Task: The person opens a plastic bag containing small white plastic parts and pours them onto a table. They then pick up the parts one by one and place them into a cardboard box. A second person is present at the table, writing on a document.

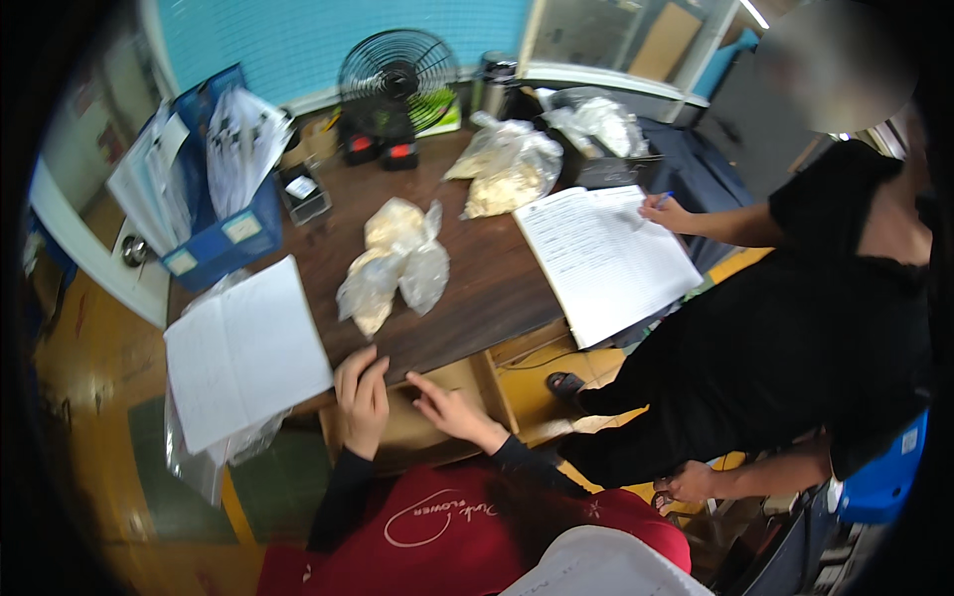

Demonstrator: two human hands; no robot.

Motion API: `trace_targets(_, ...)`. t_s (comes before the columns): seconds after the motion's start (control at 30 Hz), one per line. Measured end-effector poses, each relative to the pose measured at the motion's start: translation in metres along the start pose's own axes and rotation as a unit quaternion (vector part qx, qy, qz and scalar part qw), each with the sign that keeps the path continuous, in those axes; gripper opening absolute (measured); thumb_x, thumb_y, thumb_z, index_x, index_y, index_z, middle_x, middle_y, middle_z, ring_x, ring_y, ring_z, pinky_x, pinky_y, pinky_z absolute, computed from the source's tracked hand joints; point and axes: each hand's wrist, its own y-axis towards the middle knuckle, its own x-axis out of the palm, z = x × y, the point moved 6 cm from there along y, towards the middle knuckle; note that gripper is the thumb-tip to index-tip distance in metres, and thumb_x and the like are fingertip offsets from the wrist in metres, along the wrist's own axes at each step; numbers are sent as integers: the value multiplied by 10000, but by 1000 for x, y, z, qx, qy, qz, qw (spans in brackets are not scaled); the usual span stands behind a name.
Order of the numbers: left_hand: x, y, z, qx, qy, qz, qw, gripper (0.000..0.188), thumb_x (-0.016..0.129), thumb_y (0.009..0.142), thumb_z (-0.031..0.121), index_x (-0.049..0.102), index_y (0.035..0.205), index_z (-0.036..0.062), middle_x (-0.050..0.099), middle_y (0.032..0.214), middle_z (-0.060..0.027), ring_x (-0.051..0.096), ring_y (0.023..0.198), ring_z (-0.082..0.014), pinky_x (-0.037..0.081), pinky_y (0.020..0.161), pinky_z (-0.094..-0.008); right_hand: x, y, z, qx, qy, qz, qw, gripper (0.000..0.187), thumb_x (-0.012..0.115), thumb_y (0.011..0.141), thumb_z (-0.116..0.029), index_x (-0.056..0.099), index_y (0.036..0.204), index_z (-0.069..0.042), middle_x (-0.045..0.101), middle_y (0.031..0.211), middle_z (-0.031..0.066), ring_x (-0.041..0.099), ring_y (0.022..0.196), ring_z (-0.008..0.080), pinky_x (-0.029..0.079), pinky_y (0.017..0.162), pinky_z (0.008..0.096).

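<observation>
My left hand [364, 395] is raised over the front edge of the brown table [477, 308], fingers loosely stretched, holding nothing visible. Beside it, my right hand [449, 409] is over a pulled-out drawer [467, 372], its index finger extended toward the table edge and nothing seen in it. Just beyond both hands lie clear plastic bags [396, 260] with pale yellowish contents. An open notebook with blank-looking pages [248, 353] rests at the table's left corner, near my left hand, partly on a clear plastic bag.
On the right, a person in black [745, 338] writes with a blue pen in a filled-in open ledger [611, 263]. A black fan [397, 84], a blue file holder [229, 238], more plastic bags [512, 164] and a dark tray [611, 171] stand along the back.
</observation>
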Motion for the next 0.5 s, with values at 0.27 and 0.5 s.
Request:
trace_targets(0.27,67,-100,-2,-35,-123,-284,950,506,565,960,34,545,1453,151,407,1533,-218,453,1356,-459,417,1089,-553,4,11,9,30,-44,-62,997,773,599,904,-68,337,1602,-272,724,941,196,700,806,408,548,668,470)
trace_targets(0.5,70,-100,-7,-34,-140,-324,935,442,514,1015,52,534,1454,93,394,1526,-281,455,1341,-508,416,1087,-550,13,13,20,24,-22,-67,997,730,615,910,-104,377,1582,-264,722,907,195,701,779,404,550,676,463)
